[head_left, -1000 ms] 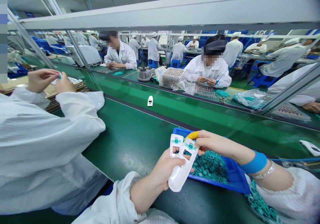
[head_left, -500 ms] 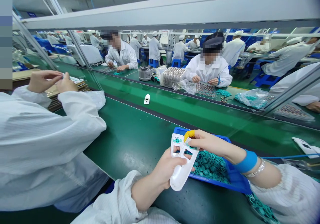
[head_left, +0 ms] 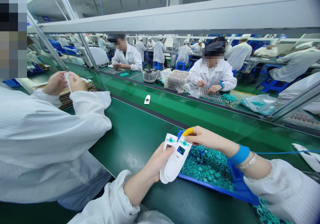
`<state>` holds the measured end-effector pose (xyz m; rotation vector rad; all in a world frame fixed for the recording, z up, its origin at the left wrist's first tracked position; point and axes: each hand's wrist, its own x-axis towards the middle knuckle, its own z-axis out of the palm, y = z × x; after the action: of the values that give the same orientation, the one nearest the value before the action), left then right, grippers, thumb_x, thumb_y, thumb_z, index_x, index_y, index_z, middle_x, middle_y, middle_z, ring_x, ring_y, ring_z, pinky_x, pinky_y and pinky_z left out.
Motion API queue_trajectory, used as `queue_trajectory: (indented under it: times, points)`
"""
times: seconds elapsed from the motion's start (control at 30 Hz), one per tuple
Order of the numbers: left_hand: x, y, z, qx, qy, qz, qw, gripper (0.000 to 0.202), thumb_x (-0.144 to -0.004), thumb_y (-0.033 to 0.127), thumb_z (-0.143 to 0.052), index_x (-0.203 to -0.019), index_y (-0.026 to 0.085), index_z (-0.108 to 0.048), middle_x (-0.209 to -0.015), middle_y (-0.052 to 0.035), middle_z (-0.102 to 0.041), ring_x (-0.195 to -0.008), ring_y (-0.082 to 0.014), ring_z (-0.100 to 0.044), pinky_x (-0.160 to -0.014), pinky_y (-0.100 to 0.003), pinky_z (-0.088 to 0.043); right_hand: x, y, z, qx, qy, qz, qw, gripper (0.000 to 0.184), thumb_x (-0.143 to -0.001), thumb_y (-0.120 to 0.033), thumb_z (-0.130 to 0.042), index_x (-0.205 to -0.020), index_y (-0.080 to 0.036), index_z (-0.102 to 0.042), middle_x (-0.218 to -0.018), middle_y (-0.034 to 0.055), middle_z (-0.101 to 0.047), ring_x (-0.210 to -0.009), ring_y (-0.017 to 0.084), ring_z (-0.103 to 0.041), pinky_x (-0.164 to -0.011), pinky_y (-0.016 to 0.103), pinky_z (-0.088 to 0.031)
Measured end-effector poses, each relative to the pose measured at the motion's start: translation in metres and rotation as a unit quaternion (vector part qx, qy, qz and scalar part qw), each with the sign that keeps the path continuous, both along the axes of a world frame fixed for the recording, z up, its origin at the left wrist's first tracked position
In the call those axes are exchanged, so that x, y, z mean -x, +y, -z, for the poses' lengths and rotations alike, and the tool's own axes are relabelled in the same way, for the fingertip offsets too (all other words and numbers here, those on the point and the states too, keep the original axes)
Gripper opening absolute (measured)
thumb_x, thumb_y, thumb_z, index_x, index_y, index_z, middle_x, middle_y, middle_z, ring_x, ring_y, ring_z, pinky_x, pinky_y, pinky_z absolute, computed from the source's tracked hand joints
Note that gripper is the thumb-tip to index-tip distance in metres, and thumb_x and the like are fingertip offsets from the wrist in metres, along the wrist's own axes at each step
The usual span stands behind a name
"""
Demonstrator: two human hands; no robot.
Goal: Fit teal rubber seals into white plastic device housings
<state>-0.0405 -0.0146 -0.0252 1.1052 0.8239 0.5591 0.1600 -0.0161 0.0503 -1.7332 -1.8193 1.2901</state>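
Note:
My left hand (head_left: 156,165) is closed round two white plastic housings (head_left: 173,159) held side by side, each with a teal pad near its top. My right hand (head_left: 203,139), with a yellow cot on one fingertip and a blue wrist strap, pinches at the top of the right housing. Both hands hover over the near left corner of a blue tray (head_left: 221,189) filled with several teal rubber pads (head_left: 208,165).
A person in a white coat (head_left: 45,140) sits close on my left, hands raised. One white housing (head_left: 147,99) lies on the green conveyor belt (head_left: 175,107); another (head_left: 308,155) lies at the right. Workers across the belt handle trays and bags of teal parts.
My hands and the housings shifted slightly left and tilted. The white housing on the belt kept drifting left. The person on my left brought both hands closer together.

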Motion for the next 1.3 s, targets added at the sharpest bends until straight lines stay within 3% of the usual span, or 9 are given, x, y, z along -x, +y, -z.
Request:
queue_trajectory:
  times: [0.1, 0.3, 0.4, 0.57, 0.7, 0.83, 0.93, 1.1, 1.3]
  points:
    - [0.026, 0.034, 0.025, -0.088, 0.119, -0.046, 0.988, 0.041, -0.091, 0.044, -0.029, -0.116, 0.016, -0.044, -0.098, -0.0088, -0.064, -0.080, -0.0172, -0.063, -0.072, -0.032, -0.051, 0.011, 0.031, 0.007, -0.019, -0.065, -0.031, 0.997, 0.024, -0.082, -0.032, -0.055, -0.085, -0.011, -0.067, -0.071, 0.0014, -0.062, -0.061, 0.011, -0.051, -0.057, 0.025, -0.040]
    - [0.089, 0.101, 0.059, -0.226, 0.321, -0.060, 0.918, 0.024, -0.087, 0.034, -0.054, -0.100, 0.014, -0.058, -0.097, -0.0070, -0.063, -0.092, -0.0198, -0.059, -0.086, -0.040, -0.046, 0.067, 0.100, 0.043, -0.005, -0.194, -0.099, 0.976, 0.024, -0.089, -0.034, -0.056, -0.102, -0.015, -0.061, -0.105, 0.0044, -0.063, -0.091, 0.018, -0.061, -0.080, 0.037, -0.051]
    - [0.101, 0.111, 0.064, -0.285, 0.389, -0.031, 0.876, 0.028, -0.088, 0.036, -0.055, -0.105, 0.014, -0.059, -0.104, -0.0065, -0.062, -0.096, -0.0197, -0.059, -0.087, -0.042, -0.047, 0.093, 0.121, 0.064, 0.013, -0.228, -0.117, 0.967, 0.027, -0.090, -0.034, -0.055, -0.109, -0.016, -0.059, -0.112, 0.0056, -0.061, -0.095, 0.020, -0.061, -0.082, 0.038, -0.052]
    - [0.100, 0.105, 0.065, -0.340, 0.481, -0.025, 0.808, 0.032, -0.090, 0.035, -0.047, -0.112, 0.015, -0.058, -0.106, -0.0115, -0.061, -0.098, -0.0234, -0.059, -0.086, -0.040, -0.046, 0.109, 0.131, 0.087, 0.029, -0.252, -0.119, 0.960, 0.028, -0.090, -0.034, -0.055, -0.112, -0.016, -0.059, -0.114, 0.0061, -0.060, -0.097, 0.020, -0.060, -0.082, 0.038, -0.052]
    - [0.094, 0.085, 0.060, -0.378, 0.520, -0.046, 0.765, 0.050, -0.090, 0.039, -0.039, -0.131, 0.011, -0.046, -0.132, -0.0201, -0.048, -0.122, -0.0336, -0.043, -0.097, -0.046, -0.037, 0.112, 0.127, 0.094, 0.022, -0.245, -0.114, 0.962, 0.027, -0.090, -0.034, -0.055, -0.111, -0.016, -0.059, -0.113, 0.0062, -0.060, -0.095, 0.019, -0.061, -0.081, 0.037, -0.052]
    - [0.075, 0.058, 0.067, -0.416, 0.529, -0.028, 0.739, 0.061, -0.090, 0.044, -0.035, -0.143, 0.013, -0.032, -0.154, -0.0165, -0.017, -0.140, -0.0373, -0.013, -0.108, -0.058, -0.018, 0.105, 0.121, 0.092, -0.028, -0.230, -0.089, 0.969, 0.027, -0.090, -0.034, -0.054, -0.110, -0.017, -0.059, -0.113, 0.0063, -0.060, -0.097, 0.019, -0.060, -0.083, 0.039, -0.051]
    - [0.060, 0.052, 0.079, -0.426, 0.535, 0.008, 0.730, 0.060, -0.091, 0.040, -0.031, -0.144, 0.012, -0.029, -0.155, -0.0156, -0.016, -0.141, -0.0365, -0.013, -0.108, -0.060, -0.017, 0.091, 0.109, 0.081, -0.071, -0.209, -0.069, 0.973, 0.025, -0.090, -0.035, -0.054, -0.106, -0.016, -0.060, -0.109, 0.0060, -0.062, -0.095, 0.018, -0.061, -0.084, 0.039, -0.050]
    - [0.052, 0.083, 0.088, -0.434, 0.539, 0.020, 0.722, 0.058, -0.092, 0.037, -0.026, -0.145, 0.012, -0.029, -0.154, -0.0134, -0.020, -0.141, -0.0318, -0.017, -0.110, -0.057, -0.018, 0.054, 0.068, 0.053, -0.111, -0.173, -0.024, 0.978, 0.028, -0.088, -0.034, -0.049, -0.100, -0.015, -0.065, -0.091, 0.0071, -0.069, -0.076, 0.018, -0.062, -0.075, 0.034, -0.049]
    - [0.052, 0.126, 0.081, -0.436, 0.568, 0.023, 0.698, 0.059, -0.093, 0.037, -0.023, -0.146, 0.010, -0.025, -0.154, -0.0136, -0.021, -0.142, -0.0292, -0.017, -0.111, -0.053, -0.018, -0.012, -0.010, 0.037, -0.112, -0.130, 0.087, 0.981, 0.052, -0.084, -0.055, -0.041, -0.109, -0.015, -0.063, -0.082, 0.0086, -0.068, -0.068, 0.022, -0.061, -0.061, 0.035, -0.050]
